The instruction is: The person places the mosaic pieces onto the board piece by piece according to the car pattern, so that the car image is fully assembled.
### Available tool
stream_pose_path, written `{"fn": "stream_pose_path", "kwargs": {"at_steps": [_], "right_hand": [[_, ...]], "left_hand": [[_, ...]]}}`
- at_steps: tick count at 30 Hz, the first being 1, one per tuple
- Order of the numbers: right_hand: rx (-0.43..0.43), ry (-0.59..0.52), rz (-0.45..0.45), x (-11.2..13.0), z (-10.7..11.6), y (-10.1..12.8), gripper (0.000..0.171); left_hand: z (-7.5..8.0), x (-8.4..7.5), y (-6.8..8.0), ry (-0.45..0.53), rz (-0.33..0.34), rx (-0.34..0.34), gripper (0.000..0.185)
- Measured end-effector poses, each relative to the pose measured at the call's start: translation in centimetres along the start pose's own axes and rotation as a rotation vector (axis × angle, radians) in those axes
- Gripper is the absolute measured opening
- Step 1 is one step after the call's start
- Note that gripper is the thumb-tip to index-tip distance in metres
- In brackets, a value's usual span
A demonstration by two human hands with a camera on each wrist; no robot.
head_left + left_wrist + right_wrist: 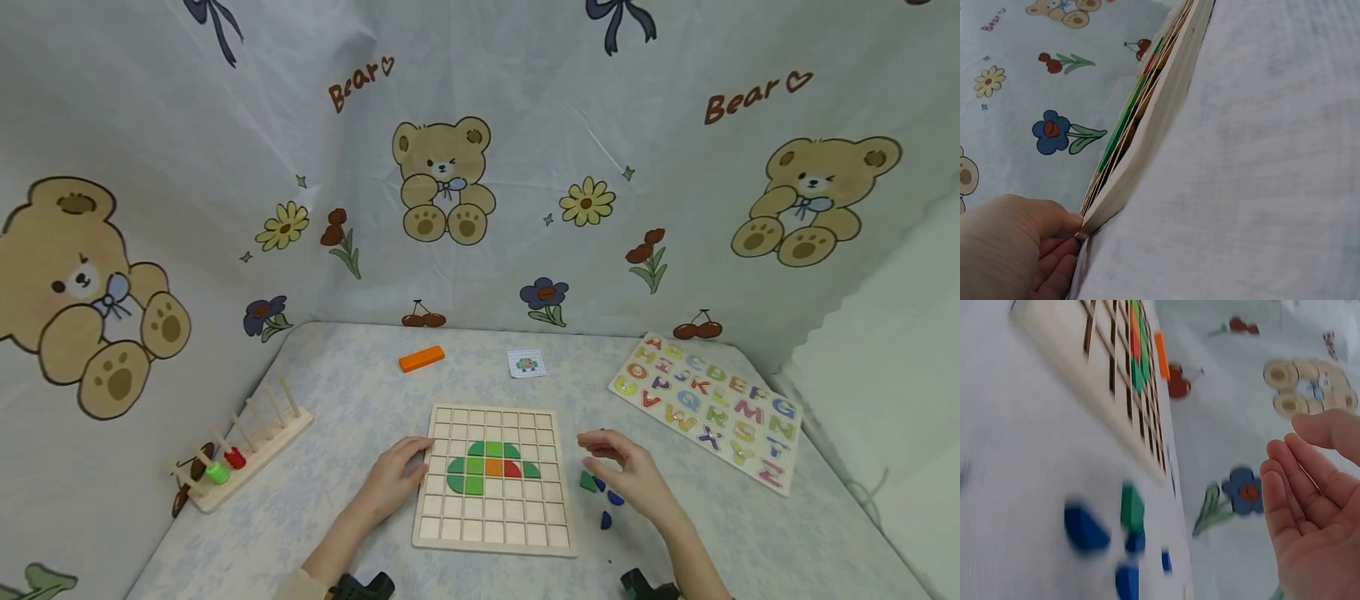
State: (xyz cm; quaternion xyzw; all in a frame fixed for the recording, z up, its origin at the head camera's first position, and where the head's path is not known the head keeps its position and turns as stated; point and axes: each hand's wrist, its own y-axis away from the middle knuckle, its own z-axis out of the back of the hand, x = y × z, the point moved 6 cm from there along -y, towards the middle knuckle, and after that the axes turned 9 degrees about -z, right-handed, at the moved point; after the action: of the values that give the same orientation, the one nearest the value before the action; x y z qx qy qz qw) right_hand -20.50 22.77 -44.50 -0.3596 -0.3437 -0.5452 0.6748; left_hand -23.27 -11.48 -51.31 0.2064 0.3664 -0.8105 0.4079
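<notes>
Two hands at table's near edge: left hand (pixel 393 482) steadying stiff, light wooden board (pixel 495 525) by its left rim; right hand (pixel 628 468) relaxed, empty, above small, slippery-looking loose pieces (pixel 600 492).

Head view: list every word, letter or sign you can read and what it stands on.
"Bear" with a heart: printed twice on the backdrop cloth, at upper left and upper right.
Letters "A" to "Z": coloured pieces on the alphabet board; the first rows read clearly, the lowest are hard to make out.
Small card: carries a picture; any text is too small to read.
</notes>
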Motion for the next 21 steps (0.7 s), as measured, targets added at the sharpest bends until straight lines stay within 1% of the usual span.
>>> {"fn": "stream_pose_path", "kwargs": {"at_steps": [3, 6, 8, 11, 15, 18, 21], "right_hand": [[-0.052, 0.027, -0.045, -1.6, 2.5, 1.2, 0.032], [-0.11, 0.049, -0.064, -2.9, 4.8, 2.4, 0.031], [-0.144, 0.069, -0.082, -3.7, 6.0, 3.2, 0.03], [-0.175, 0.089, -0.136, -5.0, 7.4, 4.2, 0.031], [-0.176, 0.092, -0.242, -6.5, 8.5, 5.2, 0.037], [-0.148, 0.078, -0.322, -7.6, 8.5, 5.5, 0.043], [-0.122, 0.086, -0.374, -8.3, 8.1, 5.8, 0.047]], "left_hand": [[0.0, 0.0, 0.0, -0.004, 0.002, 0.001, 0.038], [0.1, 0.0, -0.1, -0.006, -0.006, 0.001, 0.038], [0.1, 0.0, -0.1, -0.006, -0.012, 0.0, 0.038], [0.1, -0.1, -0.1, 0.003, -0.014, 0.002, 0.038], [0.0, -0.1, 0.0, 0.012, 0.0, 0.008, 0.039], [0.0, -0.1, 0.1, 0.018, 0.019, 0.008, 0.039], [0.0, -0.2, 0.1, 0.023, 0.034, 0.008, 0.04]]}}
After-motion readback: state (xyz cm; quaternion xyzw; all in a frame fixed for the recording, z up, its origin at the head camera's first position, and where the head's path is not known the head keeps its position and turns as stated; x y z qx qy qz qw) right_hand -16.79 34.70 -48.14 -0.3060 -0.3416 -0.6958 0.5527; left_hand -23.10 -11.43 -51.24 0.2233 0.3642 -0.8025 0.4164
